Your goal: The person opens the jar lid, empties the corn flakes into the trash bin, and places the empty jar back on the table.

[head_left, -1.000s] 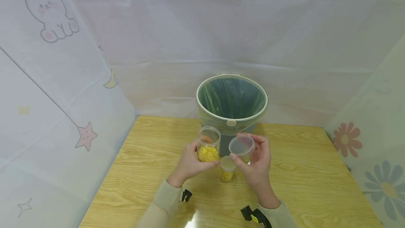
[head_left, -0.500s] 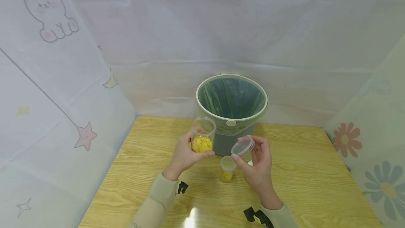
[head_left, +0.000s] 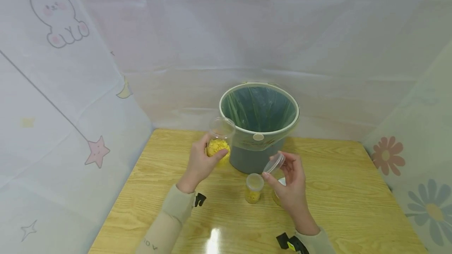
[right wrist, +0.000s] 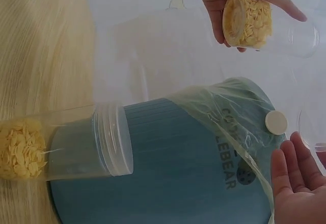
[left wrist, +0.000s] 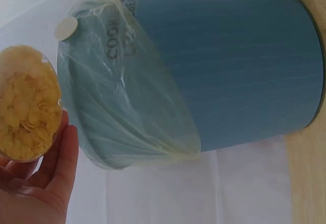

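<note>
— "Left hand (head_left: 201, 164) has travelled leftward and away from the body over the last second, taking its jar (head_left: 219, 147) farther from the lid (head_left: 274, 163)."

— "Did the lid move too?"

— "It's tipped steeper now, closer to edge-on in the head view. Right hand (head_left: 291, 185) has it, thumb at one edge, fingers at the other."

— "And the left fingers?"

— "Curled round the jar's lower part, thumb across the front. The jar is lidless, roughly upright, with yellow flakes (left wrist: 28, 109) filling the bottom."

— "Where's it held, exactly?"

— "Off the bench (head_left: 159, 199), by the left side of the bin (head_left: 250, 158), around rim height. The right wrist view shows it apart from the bin."

— "What's on the bench?"

— "That bin, with a bag (left wrist: 122, 96) folded over its rim. In front, a capped jar (head_left: 253, 188) stands upright with flakes inside. Another jar (head_left: 277, 199), white-topped, is partly hidden behind the right hand."
</note>
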A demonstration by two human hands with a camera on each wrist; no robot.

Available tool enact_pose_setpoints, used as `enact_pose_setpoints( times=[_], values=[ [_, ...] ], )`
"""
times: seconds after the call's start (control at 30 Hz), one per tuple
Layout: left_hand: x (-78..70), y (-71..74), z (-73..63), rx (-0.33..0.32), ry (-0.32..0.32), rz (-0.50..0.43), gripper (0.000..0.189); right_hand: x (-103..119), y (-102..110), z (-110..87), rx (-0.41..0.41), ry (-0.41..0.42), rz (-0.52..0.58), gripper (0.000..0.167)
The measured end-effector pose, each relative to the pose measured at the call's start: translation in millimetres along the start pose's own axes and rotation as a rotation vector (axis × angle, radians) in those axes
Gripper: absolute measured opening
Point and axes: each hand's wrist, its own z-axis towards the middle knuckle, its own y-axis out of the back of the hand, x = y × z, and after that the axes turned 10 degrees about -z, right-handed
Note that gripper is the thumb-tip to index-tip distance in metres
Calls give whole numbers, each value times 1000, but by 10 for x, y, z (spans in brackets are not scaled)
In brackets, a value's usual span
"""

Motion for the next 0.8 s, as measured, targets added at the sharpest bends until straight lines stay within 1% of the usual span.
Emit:
enact_pose_setpoints(
  times=[0.17, 0.27, 0.4, 0.5, 0.67, 0.8],
  values=[
    [-17, 68, 65, -6, 26, 39, 46, -2, 38, -15, -3, -49, -57, 65],
    [-36, 95, 99, -5, 44, 56, 39, -9, 61, -23, -3, -67, -92, 65],
    [-61, 118, 148, -2, 64, 59, 40, -18, 84, -42, -3, -84, -139, 65],
    [-74, 143, 189, -1, 62, 75, 43, -21, 82, -61, -9, -83, -152, 65],
    [-80, 188, 272, -16, 26, 130, 50, -17, 81, -100, -16, -101, -173, 64],
    [-95, 214, 336, -37, -8, 163, 56, -42, 102, -117, -11, -124, -216, 65]
  ],
)
